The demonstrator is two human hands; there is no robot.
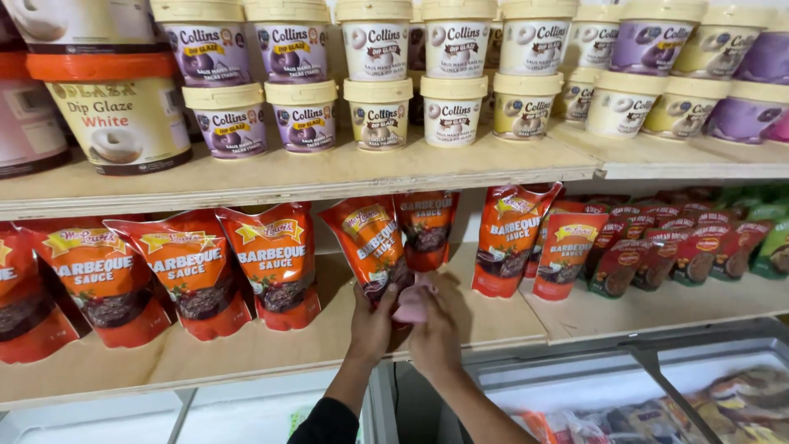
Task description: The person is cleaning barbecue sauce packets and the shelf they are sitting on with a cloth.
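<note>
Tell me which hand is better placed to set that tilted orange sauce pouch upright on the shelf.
Left, probably. The left hand already touches the bottom of the tilted orange pouch on the wooden shelf, so it seems best placed to straighten it. The right hand is busy holding a pink cloth beside it.

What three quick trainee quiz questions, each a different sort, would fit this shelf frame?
1. True or false: the left hand grips an orange sauce pouch on the lower wooden shelf.
2. What does the right hand hold? A) a pink cloth B) a glass jar C) a knife
3. What stands on the upper shelf?

Key: 1 true. 2 A. 3 Rows of lidded tubs, stacked two high.
</note>
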